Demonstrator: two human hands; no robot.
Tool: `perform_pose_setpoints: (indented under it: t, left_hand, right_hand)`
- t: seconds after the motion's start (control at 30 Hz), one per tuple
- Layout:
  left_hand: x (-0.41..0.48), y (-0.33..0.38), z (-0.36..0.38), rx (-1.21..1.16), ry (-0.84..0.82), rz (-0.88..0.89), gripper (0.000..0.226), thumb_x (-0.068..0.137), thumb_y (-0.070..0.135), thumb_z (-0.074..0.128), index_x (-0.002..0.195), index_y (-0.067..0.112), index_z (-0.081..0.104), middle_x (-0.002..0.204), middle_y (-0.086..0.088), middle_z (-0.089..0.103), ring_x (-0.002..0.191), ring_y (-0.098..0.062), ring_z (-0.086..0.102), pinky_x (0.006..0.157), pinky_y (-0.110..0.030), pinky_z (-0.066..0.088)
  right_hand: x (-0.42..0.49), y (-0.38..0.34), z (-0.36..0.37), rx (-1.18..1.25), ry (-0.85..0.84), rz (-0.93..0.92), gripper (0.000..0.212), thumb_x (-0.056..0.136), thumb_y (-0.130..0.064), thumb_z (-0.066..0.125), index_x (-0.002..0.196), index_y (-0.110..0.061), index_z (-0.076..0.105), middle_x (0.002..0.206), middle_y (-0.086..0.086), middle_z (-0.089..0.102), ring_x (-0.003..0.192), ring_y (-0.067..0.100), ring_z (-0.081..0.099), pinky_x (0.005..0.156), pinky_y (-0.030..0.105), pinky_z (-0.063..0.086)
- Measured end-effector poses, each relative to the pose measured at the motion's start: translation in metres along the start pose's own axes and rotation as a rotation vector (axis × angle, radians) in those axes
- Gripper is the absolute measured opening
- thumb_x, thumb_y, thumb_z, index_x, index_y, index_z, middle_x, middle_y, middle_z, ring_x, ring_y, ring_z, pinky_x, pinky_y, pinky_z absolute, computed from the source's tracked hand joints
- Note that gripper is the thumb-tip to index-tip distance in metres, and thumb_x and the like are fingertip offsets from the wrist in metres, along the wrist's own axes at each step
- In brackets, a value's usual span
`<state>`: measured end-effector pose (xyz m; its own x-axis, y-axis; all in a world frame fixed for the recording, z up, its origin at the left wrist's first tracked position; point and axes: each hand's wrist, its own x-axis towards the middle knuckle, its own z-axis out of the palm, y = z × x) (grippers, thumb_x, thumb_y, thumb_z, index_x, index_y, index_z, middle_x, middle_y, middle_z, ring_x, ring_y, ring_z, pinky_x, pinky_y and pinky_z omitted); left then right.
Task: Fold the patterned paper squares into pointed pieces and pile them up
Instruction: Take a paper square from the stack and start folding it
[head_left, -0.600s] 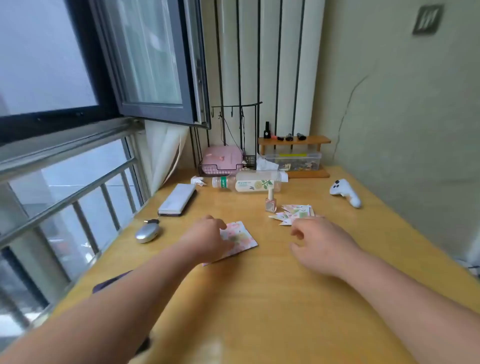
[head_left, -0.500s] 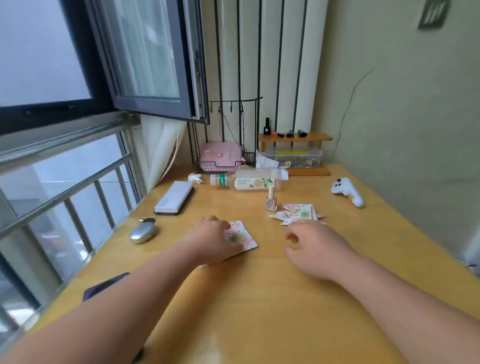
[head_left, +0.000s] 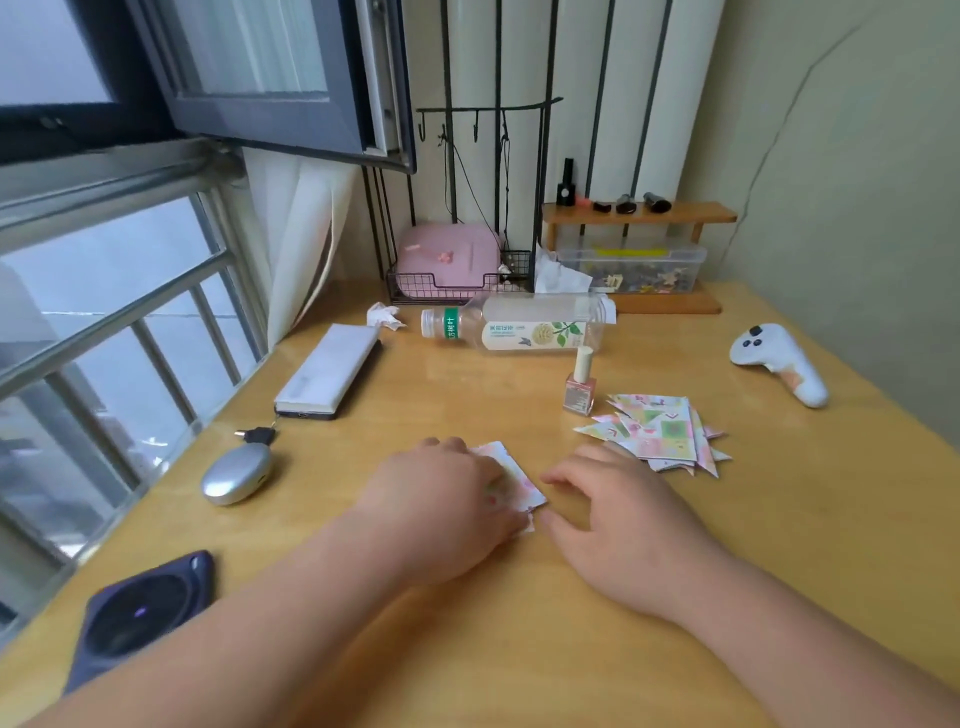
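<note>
A small stack of patterned paper squares (head_left: 519, 480) lies on the wooden table (head_left: 519, 649), mostly covered by my left hand (head_left: 441, 504), which presses flat on it. My right hand (head_left: 618, 525) rests just to the right, its fingertips at the stack's right edge and lower corner; whether it grips a sheet is hidden. A pile of folded pointed pieces (head_left: 657, 434) sits further right and behind, apart from both hands.
A nail polish bottle (head_left: 581, 384) stands beside the pile. Behind it lies a plastic bottle (head_left: 514, 327) on its side. A white controller (head_left: 779, 361) is at right; a silver mouse (head_left: 236, 473), flat case (head_left: 327, 376) and dark device (head_left: 140, 613) at left.
My right hand has moved left, from beside the folded pile to the edge of the paper stack. My left hand stays on the stack. The camera has tilted down.
</note>
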<state>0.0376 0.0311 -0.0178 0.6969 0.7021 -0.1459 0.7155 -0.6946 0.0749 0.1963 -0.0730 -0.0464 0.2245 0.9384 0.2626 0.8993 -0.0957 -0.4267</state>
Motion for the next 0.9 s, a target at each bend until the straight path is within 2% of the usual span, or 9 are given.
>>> perform_pose_setpoints:
  t: [0.07, 0.2, 0.33, 0.5, 0.67, 0.8, 0.9]
  left_hand:
    - [0.008, -0.003, -0.002, 0.044, 0.026, 0.041, 0.048, 0.087, 0.078, 0.039, 0.121, 0.049, 0.056, 0.114, 0.009, 0.055, 0.107, -0.016, 0.046, 0.080, -0.034, 0.047]
    - [0.018, -0.010, -0.003, 0.064, 0.041, 0.093, 0.051, 0.083, 0.085, 0.038, 0.118, 0.054, 0.057, 0.109, 0.014, 0.052, 0.103, -0.011, 0.044, 0.077, -0.031, 0.046]
    - [0.022, -0.015, -0.007, 0.047, 0.047, 0.084, 0.045, 0.083, 0.082, 0.043, 0.092, 0.041, 0.058, 0.103, 0.014, 0.052, 0.100, -0.012, 0.047, 0.076, -0.033, 0.049]
    - [0.015, -0.007, -0.008, 0.063, -0.011, 0.094, 0.045, 0.089, 0.071, 0.043, 0.105, 0.035, 0.063, 0.103, 0.008, 0.056, 0.100, -0.016, 0.050, 0.075, -0.033, 0.048]
    - [0.010, 0.003, -0.013, 0.059, -0.080, 0.024, 0.040, 0.095, 0.058, 0.045, 0.106, 0.026, 0.066, 0.098, 0.003, 0.063, 0.088, -0.020, 0.060, 0.068, -0.032, 0.049]
    - [0.002, 0.005, -0.010, 0.014, -0.070, 0.006, 0.040, 0.098, 0.059, 0.043, 0.098, 0.024, 0.064, 0.090, 0.002, 0.063, 0.081, -0.019, 0.060, 0.057, -0.030, 0.040]
    - [-0.003, 0.007, -0.001, -0.066, -0.047, -0.006, 0.038, 0.100, 0.055, 0.042, 0.105, 0.026, 0.066, 0.101, 0.002, 0.065, 0.090, -0.021, 0.062, 0.067, -0.033, 0.048]
  right_hand:
    - [0.002, 0.004, 0.003, 0.018, 0.012, -0.011, 0.025, 0.087, -0.037, 0.066, 0.111, -0.030, 0.068, 0.098, -0.013, 0.057, 0.104, 0.008, 0.051, 0.092, 0.028, 0.044]
    - [0.005, 0.011, 0.008, 0.059, 0.019, 0.004, 0.026, 0.086, -0.038, 0.068, 0.111, -0.032, 0.068, 0.099, -0.015, 0.055, 0.104, 0.006, 0.049, 0.092, 0.028, 0.044]
    - [0.008, 0.011, 0.011, 0.082, 0.036, 0.022, 0.027, 0.086, -0.037, 0.070, 0.111, -0.031, 0.068, 0.097, -0.014, 0.054, 0.100, 0.006, 0.050, 0.091, 0.029, 0.045]
    - [0.006, 0.008, 0.011, 0.075, 0.043, 0.035, 0.027, 0.085, -0.035, 0.070, 0.111, -0.031, 0.069, 0.096, -0.013, 0.054, 0.099, 0.006, 0.049, 0.089, 0.028, 0.045]
    - [0.004, 0.001, 0.009, 0.038, 0.032, 0.045, 0.030, 0.086, -0.036, 0.067, 0.116, -0.031, 0.067, 0.101, -0.012, 0.054, 0.105, 0.009, 0.050, 0.093, 0.027, 0.043]
    - [0.000, -0.001, 0.007, 0.035, 0.015, 0.047, 0.032, 0.087, -0.037, 0.067, 0.118, -0.030, 0.066, 0.106, -0.012, 0.054, 0.110, 0.009, 0.048, 0.097, 0.025, 0.041]
    - [-0.004, 0.002, 0.006, 0.025, 0.005, 0.033, 0.035, 0.086, -0.038, 0.069, 0.120, -0.030, 0.066, 0.107, -0.011, 0.055, 0.113, 0.011, 0.049, 0.101, 0.028, 0.041]
